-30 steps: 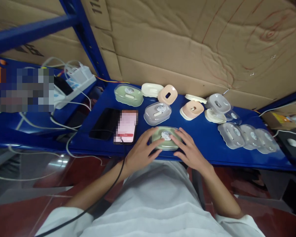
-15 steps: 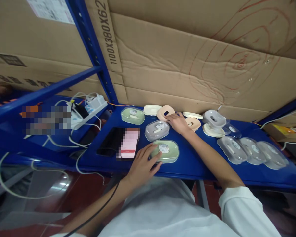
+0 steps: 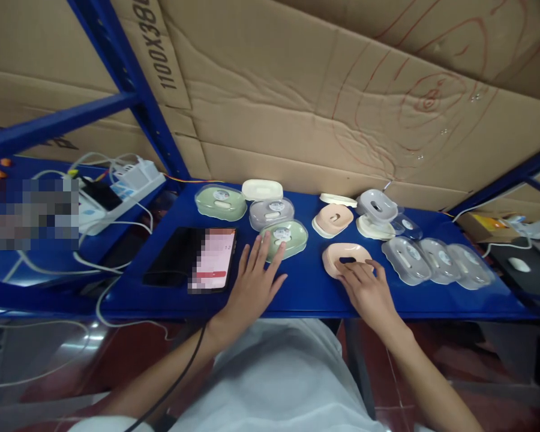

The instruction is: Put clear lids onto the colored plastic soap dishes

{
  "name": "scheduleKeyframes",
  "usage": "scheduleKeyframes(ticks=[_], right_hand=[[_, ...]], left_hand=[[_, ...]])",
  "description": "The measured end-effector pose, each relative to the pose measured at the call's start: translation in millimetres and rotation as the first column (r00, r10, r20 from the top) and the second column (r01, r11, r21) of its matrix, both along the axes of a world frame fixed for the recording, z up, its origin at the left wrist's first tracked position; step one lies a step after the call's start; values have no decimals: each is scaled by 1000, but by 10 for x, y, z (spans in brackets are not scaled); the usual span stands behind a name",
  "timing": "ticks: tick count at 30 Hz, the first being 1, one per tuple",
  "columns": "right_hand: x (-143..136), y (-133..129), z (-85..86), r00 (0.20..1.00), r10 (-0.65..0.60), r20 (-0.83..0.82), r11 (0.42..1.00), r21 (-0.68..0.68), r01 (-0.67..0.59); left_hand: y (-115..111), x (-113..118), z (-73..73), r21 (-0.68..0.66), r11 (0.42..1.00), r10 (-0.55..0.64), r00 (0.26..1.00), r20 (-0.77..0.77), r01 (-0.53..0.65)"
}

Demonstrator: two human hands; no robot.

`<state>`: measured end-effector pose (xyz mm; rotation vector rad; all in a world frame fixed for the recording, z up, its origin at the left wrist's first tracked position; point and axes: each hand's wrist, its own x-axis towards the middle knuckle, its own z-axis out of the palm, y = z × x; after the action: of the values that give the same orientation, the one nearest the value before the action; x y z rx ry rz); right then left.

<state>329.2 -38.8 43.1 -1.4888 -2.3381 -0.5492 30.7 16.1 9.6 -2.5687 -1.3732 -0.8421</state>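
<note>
My left hand (image 3: 256, 279) lies with fingers spread, its fingertips on the near edge of a green soap dish in clear packaging (image 3: 292, 240). Fingers of my right hand (image 3: 364, 285) grip the near side of a peach oval dish with a central slot (image 3: 347, 252), low over or on the blue table. Behind the green dish is a packaged grey dish (image 3: 272, 214), with another packaged green one (image 3: 220, 204) to its left. A second peach piece (image 3: 334, 219) sits on a pale base, behind the one at my right hand.
A phone (image 3: 213, 261) lies left of my left hand. Cream dishes (image 3: 262, 190) and an unpackaged grey dish (image 3: 377, 205) stand along the cardboard (image 3: 274, 108). Packaged grey dishes (image 3: 405, 260) overlap at right. A power strip with cables (image 3: 126, 192) is at far left.
My right hand has brought the peach dish from the back row toward the front right. The green package under my left hand has moved back, against the grey one. The camera view has shifted.
</note>
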Motion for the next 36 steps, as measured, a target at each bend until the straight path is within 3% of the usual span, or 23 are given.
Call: scheduleKeyframes(ticks=[3, 8, 11, 14, 17, 22, 26, 29, 32, 36], right_hand=[[88, 197, -40, 999, -7, -39, 995, -101, 3], [141, 950, 102, 985, -123, -122, 989, -101, 111], [145, 1377, 167, 982, -183, -47, 972, -158, 173], [145, 1567, 215, 982, -182, 49, 976, -112, 187], [118, 1567, 227, 982, -141, 123, 987, -57, 148], [27, 1591, 135, 983, -111, 147, 969, -203, 140], [4, 1733, 108, 991, -121, 61, 946, -297, 134], [10, 1725, 193, 992, -91, -90, 965, -254, 65], [-36, 1465, 349, 960, -42, -278, 990, -143, 2], [-318, 768, 469, 935, 94, -342, 979, -136, -148]], left_hand=[[-98, -44, 13, 25, 994, -110, 994, 7, 110], [-222, -37, 15, 63, 962, -267, 964, -8, 267], [-232, -23, 8, 19, 945, -326, 944, -47, 327], [-218, -29, 3, -56, 941, -336, 940, -60, 333], [-207, -41, -3, -114, 935, -343, 938, -44, 336], [-208, -51, -12, -144, 923, -364, 930, -38, 356], [-209, -47, 8, -140, 921, -371, 928, -27, 364], [-214, -48, 31, -121, 923, -369, 929, -2, 366], [-231, -60, 22, -83, 930, -356, 933, 50, 359], [-255, -81, -33, -1, 943, -329, 930, 167, 333]])
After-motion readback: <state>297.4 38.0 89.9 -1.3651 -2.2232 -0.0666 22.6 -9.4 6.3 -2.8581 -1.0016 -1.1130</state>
